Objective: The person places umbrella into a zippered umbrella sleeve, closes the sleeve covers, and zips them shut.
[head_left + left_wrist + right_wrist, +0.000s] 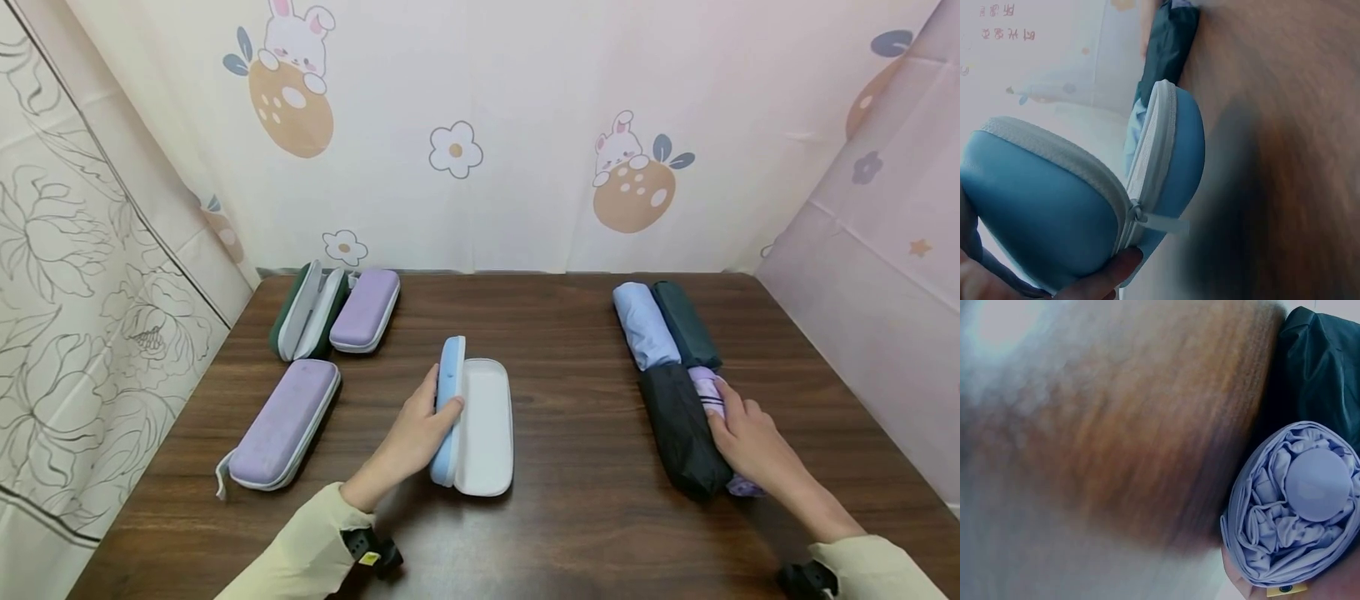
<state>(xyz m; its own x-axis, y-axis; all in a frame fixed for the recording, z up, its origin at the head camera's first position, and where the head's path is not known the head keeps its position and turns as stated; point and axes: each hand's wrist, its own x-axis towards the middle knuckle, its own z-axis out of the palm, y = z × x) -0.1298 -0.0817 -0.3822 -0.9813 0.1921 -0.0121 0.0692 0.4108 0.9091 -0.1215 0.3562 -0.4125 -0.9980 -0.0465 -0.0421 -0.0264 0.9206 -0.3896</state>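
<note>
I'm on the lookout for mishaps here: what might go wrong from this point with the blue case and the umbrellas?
The blue case's raised lid might swing if the left hand gripping it lets go.

Lifting the purple umbrella with the right hand might nudge the black umbrella lying beside it.

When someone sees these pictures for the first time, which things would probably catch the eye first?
Probably the blue case, open with its white inside showing near the middle of the table, its raised half held by the left hand. Next might come the four rolled umbrellas at the right, where the right hand grips the lilac umbrella. Behind, the pale curtain with printed rabbits also stands out.
</note>
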